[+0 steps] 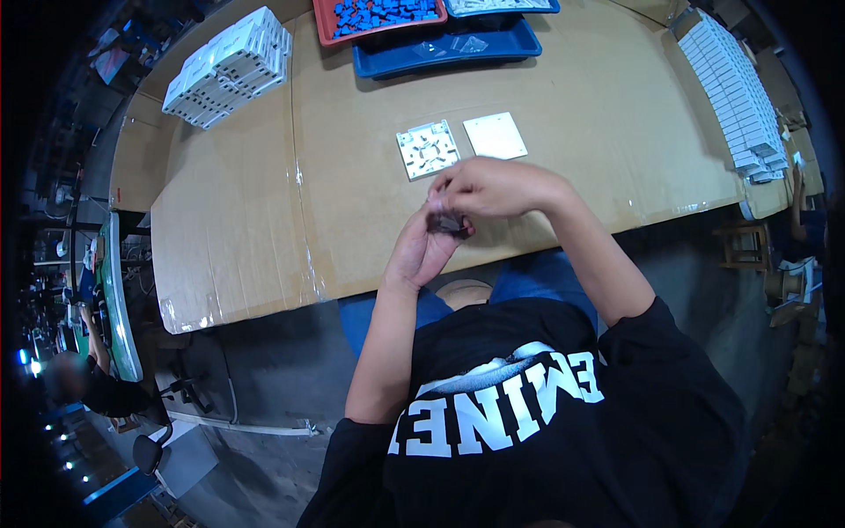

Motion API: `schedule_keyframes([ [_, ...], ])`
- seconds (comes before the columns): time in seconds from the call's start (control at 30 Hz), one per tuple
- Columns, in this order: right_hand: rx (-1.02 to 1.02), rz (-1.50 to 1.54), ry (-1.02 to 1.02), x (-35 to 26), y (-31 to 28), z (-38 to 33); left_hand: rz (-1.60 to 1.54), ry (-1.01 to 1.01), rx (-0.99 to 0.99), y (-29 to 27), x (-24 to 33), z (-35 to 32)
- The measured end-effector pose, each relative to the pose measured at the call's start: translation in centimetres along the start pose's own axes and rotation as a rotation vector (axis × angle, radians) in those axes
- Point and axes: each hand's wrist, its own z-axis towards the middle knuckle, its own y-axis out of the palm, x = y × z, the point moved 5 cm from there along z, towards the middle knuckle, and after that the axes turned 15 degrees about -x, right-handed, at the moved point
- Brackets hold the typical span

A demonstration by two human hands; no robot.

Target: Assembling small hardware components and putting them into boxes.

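Both hands pinch a small dark part (447, 223) above the near table edge.
Left hand (422, 251) cups it from below, right hand (493, 187) grips it from above, fingers closed on it. Just beyond lie a white ribbed plate (428, 149) and a flat white cover (495, 135) on the cardboard-covered table (264, 220). Farther back: blue tray (449, 51), red tray (327, 26), stacks of white plates (231, 66) left and right.

Bare cardboard (264, 202) left of white plates (428, 149)
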Motion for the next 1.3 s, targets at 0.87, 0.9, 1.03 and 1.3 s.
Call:
schedule_keyframes([
  [0.87, 0.399, -0.236, 0.043, 2.2, -17.9, -0.6, -0.123, -0.024, 0.0, -0.5, 0.1, -0.1],
  [0.9, 0.564, -0.267, 0.05, 3.2, -21.5, -1.1, -0.122, -0.031, -0.01, -0.5, 0.0, 0.1],
  [1.03, 0.926, -0.665, 0.08, 5.9, -31.8, -0.5, -0.142, -0.037, 0.03, -0.1, 0.0, 0.2],
  [1.3, 0.763, -0.943, 0.37, 7.0, -35.2, 3.5, -0.175, -0.069, 0.056, -0.1, 0.1, 0.2],
])
